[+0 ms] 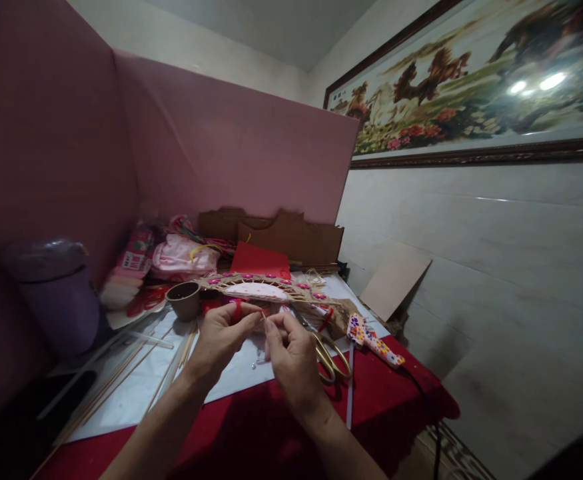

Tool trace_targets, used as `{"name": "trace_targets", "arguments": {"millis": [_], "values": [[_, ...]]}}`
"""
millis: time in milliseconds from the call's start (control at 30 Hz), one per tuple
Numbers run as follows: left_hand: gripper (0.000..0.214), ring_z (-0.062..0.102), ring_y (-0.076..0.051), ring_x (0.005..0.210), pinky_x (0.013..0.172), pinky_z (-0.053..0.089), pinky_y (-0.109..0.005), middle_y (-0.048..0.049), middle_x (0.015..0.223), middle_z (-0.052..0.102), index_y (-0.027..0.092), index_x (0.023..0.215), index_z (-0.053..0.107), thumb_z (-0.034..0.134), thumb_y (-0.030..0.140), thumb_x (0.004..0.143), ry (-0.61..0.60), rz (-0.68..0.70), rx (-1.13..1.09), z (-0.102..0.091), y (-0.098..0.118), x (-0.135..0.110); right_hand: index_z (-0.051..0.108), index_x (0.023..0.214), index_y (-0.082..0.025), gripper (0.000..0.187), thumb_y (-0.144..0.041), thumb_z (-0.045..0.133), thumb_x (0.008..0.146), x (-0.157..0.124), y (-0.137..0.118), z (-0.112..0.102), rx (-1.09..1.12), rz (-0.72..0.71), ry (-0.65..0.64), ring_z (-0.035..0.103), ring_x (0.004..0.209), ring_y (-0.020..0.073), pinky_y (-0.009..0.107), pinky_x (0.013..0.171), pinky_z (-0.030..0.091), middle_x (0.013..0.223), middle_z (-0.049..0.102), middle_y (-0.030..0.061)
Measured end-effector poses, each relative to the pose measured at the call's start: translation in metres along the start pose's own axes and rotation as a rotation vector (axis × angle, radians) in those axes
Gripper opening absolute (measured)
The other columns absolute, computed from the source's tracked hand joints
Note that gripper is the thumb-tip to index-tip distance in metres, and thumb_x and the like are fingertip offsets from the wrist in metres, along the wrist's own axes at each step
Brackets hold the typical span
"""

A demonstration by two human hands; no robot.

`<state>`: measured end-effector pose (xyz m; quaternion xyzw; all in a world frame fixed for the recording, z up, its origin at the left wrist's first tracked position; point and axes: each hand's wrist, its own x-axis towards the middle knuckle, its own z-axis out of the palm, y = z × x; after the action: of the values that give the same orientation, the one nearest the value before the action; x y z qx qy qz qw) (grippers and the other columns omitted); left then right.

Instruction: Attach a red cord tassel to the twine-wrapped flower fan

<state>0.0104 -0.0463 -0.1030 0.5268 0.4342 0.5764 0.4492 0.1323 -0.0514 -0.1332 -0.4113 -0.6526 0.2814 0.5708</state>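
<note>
Red tablecloth (241, 433) lies near; left hand (224, 333) and right hand (292, 347) pinch a thin pale strip (264, 318), apparently delicate positioning, next needing steadiness.

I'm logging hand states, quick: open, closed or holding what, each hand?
Left hand: closed in a pinch, red strip at its fingers; held item unclear.
Right hand: pinched shut on a thin pale piece, unclear what.
</note>
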Motion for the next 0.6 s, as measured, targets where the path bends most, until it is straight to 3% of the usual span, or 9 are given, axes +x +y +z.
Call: {"name": "trace_targets", "arguments": {"millis": [600], "values": [[0.029,0.025,-0.003,0.040,0.038,0.017,-0.018,0.0071,0.046,0.039,0.010,0.074,0.065,0.069,0.038,0.068,-0.021,-0.010,-0.012,-0.0019,-0.0015,0.0004,0.055,0.076,-0.018,0.023,-0.034,0.046,0.090,-0.0001,-0.0019,0.0015,0.005,-0.008,0.008,0.047,0.047,0.0110,0.021,0.048,0.036,0.053,0.050,-0.0030]]}}
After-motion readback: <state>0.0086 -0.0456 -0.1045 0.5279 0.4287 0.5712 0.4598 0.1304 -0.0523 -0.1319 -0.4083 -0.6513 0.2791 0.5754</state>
